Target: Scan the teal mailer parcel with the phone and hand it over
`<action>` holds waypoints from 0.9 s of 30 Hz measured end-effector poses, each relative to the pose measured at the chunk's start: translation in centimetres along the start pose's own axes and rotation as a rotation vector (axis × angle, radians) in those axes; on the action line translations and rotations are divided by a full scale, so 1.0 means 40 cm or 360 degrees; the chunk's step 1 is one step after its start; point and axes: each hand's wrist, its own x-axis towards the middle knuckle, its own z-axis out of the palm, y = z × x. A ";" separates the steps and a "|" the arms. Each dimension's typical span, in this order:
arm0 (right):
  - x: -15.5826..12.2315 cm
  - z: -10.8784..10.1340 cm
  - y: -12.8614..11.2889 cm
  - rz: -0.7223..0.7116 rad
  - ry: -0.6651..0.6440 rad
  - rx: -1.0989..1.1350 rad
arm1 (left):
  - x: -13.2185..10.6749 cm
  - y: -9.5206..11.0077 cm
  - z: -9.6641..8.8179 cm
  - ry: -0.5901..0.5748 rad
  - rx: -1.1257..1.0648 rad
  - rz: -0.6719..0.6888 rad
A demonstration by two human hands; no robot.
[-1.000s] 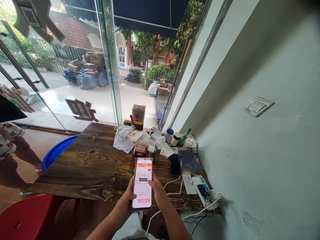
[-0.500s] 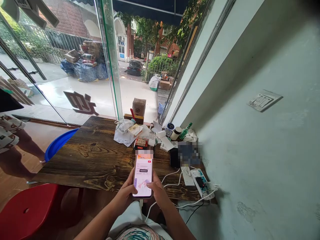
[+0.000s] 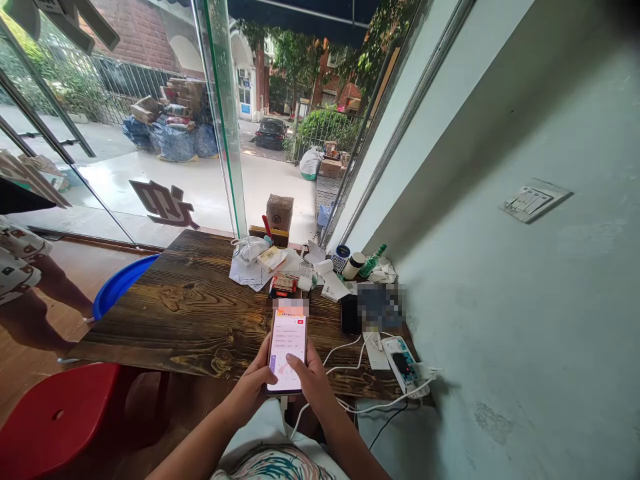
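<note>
Up close in the head view, both hands hold a phone [image 3: 287, 351] over the near edge of a wooden table [image 3: 190, 320]. The left hand [image 3: 253, 387] wraps the phone's left side from below, fingers closed around it. The right hand [image 3: 313, 380] cups the right side, its thumb lying across the lower part of the lit screen. A white cable [image 3: 320, 400] runs from the phone's bottom end, near the hands, right toward a power strip [image 3: 403, 365] at the table's near right corner, where more cables [image 3: 350, 353] loop over the wood.

Just beyond the phone sits a small red box [image 3: 283, 285], and right of it a dark device [image 3: 350, 313] beside a blurred patch. Farther off lies a heap of papers [image 3: 250, 270] with a plastic bag [image 3: 250, 248], a white cup [image 3: 354, 265] and a green bottle [image 3: 373, 261] against the right wall. A cardboard box [image 3: 279, 212] stands at the far edge by the glass. Left of the table are a blue basin [image 3: 120, 285] and, nearer, a red stool [image 3: 55, 423]. A switch plate [image 3: 535, 200] is fixed on the right wall.
</note>
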 end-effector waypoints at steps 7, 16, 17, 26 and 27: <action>-0.002 -0.002 -0.002 0.0042 0.0000 0.0009 | 0.000 -0.006 -0.004 0.0025 -0.0036 -0.0004; 0.012 0.007 -0.029 0.0143 0.0067 0.0193 | -0.007 -0.002 0.015 0.0035 0.0107 0.0000; 0.019 0.012 -0.039 0.0137 0.0109 0.0209 | -0.010 0.002 0.021 0.0041 0.0111 -0.0008; 0.049 0.041 -0.093 0.0063 0.0521 0.0120 | -0.011 -0.010 0.012 -0.0025 0.0033 -0.0042; 0.044 0.043 -0.091 0.0043 0.0546 0.0113 | -0.010 -0.012 0.010 -0.0035 0.0019 -0.0019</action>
